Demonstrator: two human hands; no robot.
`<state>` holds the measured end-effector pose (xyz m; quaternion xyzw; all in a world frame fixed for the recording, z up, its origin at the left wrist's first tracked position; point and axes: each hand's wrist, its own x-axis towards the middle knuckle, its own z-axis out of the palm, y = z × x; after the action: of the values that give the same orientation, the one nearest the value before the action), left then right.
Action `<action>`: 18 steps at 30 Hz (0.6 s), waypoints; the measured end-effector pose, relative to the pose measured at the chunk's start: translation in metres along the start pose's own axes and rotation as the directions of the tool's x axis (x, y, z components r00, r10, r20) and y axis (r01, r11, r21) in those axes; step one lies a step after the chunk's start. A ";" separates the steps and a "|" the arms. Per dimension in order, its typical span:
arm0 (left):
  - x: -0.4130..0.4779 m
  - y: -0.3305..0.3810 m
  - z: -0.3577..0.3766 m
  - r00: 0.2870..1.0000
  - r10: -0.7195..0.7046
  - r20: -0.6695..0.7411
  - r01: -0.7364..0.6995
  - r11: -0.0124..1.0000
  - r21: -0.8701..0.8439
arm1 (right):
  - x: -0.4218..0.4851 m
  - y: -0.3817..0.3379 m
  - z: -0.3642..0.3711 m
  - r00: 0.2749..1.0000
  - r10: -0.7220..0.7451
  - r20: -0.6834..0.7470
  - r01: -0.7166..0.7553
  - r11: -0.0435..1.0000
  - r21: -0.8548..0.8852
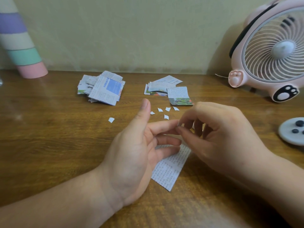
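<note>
Nearest, the left hand (pixel 134 153) spreads open over a printed paper slip (pixel 169 168) lying on the wooden table (pixel 49 145). The right hand (pixel 218 134) curls, fingertips together at the left forefinger; whether it holds anything is unclear. Beyond lie white scraps (pixel 166 116), paper piles (pixel 102 88), a pink fan (pixel 269 51) and a yellowish wall (pixel 131 30).

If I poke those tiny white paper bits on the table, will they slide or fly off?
The bits look thin and very light, so they would probably skid easily on the shiny table. Some edges curl up, so a breath might flip them. The fan sits close; switched on, it could scatter them.
</note>
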<state>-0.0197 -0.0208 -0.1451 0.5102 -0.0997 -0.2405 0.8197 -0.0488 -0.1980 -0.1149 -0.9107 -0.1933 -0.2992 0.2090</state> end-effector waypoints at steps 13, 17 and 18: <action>0.001 0.000 0.000 1.000 0.005 0.009 -0.004 1.000 -0.002 | 0.000 0.000 0.000 1.000 0.003 0.010 -0.003 1.000 0.013; 0.001 0.000 -0.001 1.000 0.003 0.003 -0.003 1.000 -0.009 | 0.000 0.000 0.001 1.000 0.010 0.012 -0.010 1.000 0.021; 0.001 -0.001 -0.001 1.000 0.002 0.002 -0.002 1.000 -0.011 | -0.001 0.000 0.001 1.000 0.012 0.011 -0.012 1.000 0.021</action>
<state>-0.0183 -0.0208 -0.1463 0.5054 -0.0997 -0.2409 0.8225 -0.0491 -0.1979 -0.1157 -0.9112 -0.1921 -0.2909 0.2195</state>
